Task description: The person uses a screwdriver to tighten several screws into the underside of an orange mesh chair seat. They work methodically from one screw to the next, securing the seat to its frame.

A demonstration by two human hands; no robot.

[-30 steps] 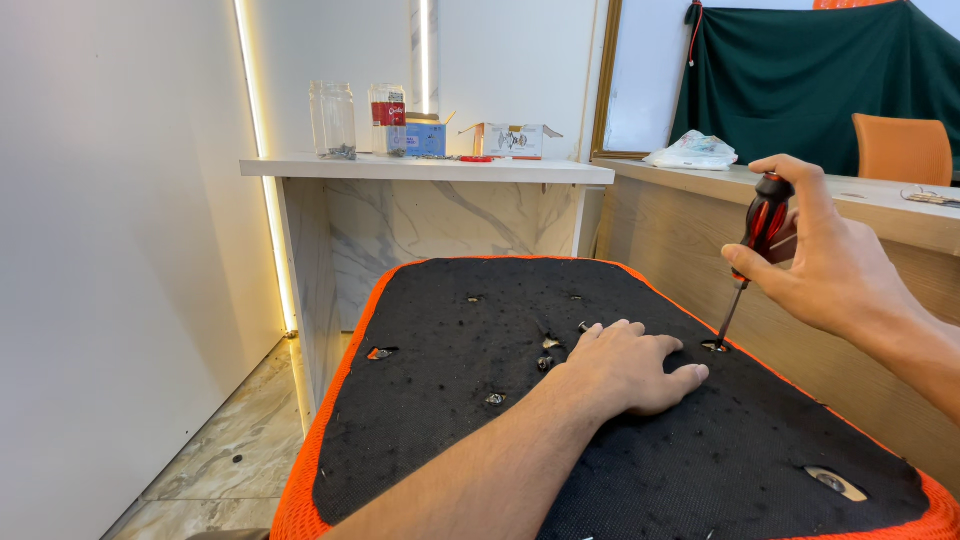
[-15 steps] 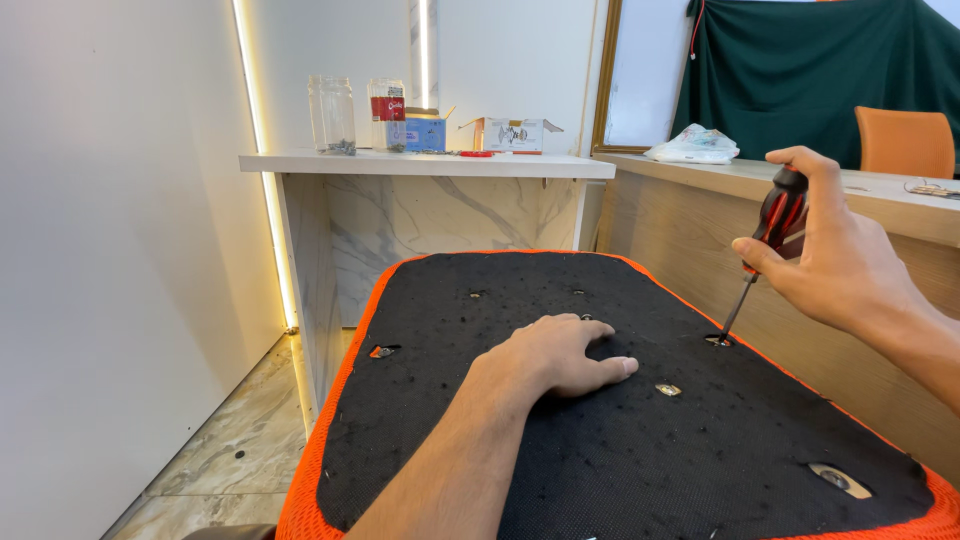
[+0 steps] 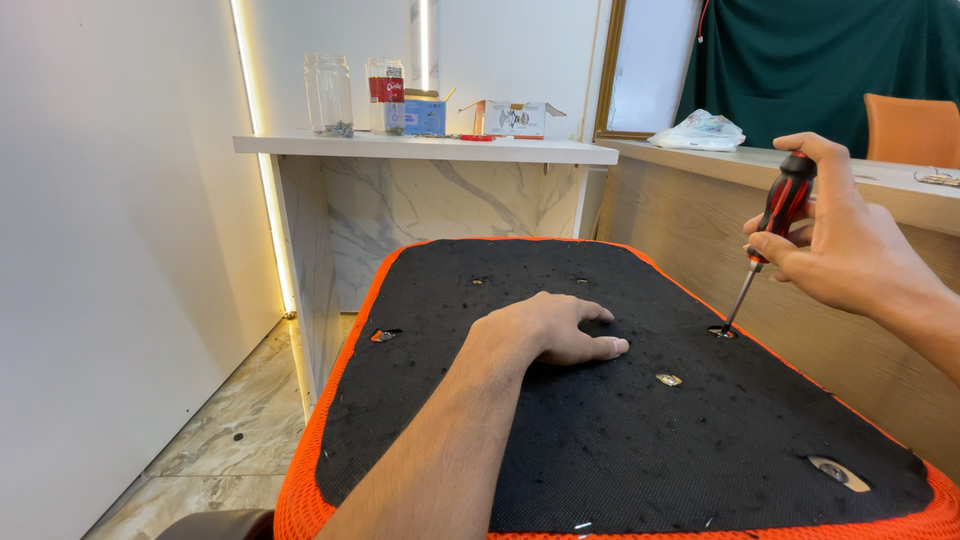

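An upturned seat base (image 3: 640,450), black fabric with an orange mesh rim, fills the lower view. My left hand (image 3: 555,327) lies palm down on its middle, fingers loosely curled, holding nothing. My right hand (image 3: 840,245) grips a red-and-black screwdriver (image 3: 770,235) held nearly upright. Its tip sits in a screw hole (image 3: 722,331) near the seat's right edge. Further holes (image 3: 668,379) show in the fabric, one at the left (image 3: 385,335) and one at the near right (image 3: 838,472).
A white marble-fronted counter (image 3: 430,148) stands behind the seat with glass jars (image 3: 330,92), a can and small boxes (image 3: 515,117). A wooden desk (image 3: 720,165) with a plastic bag runs along the right. An orange chair (image 3: 912,130) is at the far right. Tiled floor (image 3: 230,420) lies at left.
My left hand has slid leftward across the black fabric, uncovering a hole beside it. My right hand has kept the screwdriver in the same right-edge hole.
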